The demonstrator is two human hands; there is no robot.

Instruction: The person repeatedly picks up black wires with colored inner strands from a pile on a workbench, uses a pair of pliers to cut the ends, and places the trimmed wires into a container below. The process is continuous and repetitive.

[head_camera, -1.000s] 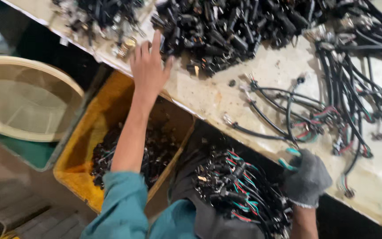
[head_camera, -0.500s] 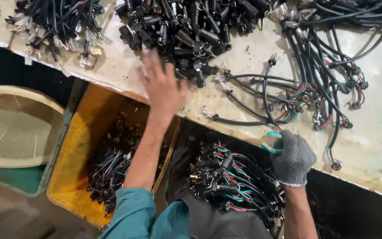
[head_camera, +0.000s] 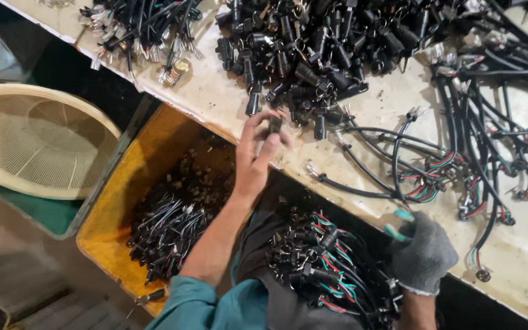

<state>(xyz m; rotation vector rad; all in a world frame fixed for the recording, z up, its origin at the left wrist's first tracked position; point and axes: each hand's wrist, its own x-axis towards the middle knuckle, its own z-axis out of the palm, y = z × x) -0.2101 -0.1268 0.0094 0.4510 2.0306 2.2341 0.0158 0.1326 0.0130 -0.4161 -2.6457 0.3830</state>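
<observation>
One black plug (head_camera: 274,124) is now pinched in the left hand's (head_camera: 255,160) fingertips, lifted off the counter (head_camera: 227,101) edge at 6 o'clock of the big plug pile (head_camera: 313,49); half a second ago that hand lay flat on the pile. Right hand (head_camera: 421,253), gloved and curled loosely, rests at the counter edge at 4 o'clock, holding nothing I can make out.

**Around the work area**

A cream mesh basket (head_camera: 38,143) sits at the left in a green tray (head_camera: 38,214). A yellow bin (head_camera: 148,183) below the surface (head_camera: 227,104) holds small wired parts (head_camera: 166,229). Black cable harnesses (head_camera: 478,140) with coloured wires sprawl at the right.
</observation>
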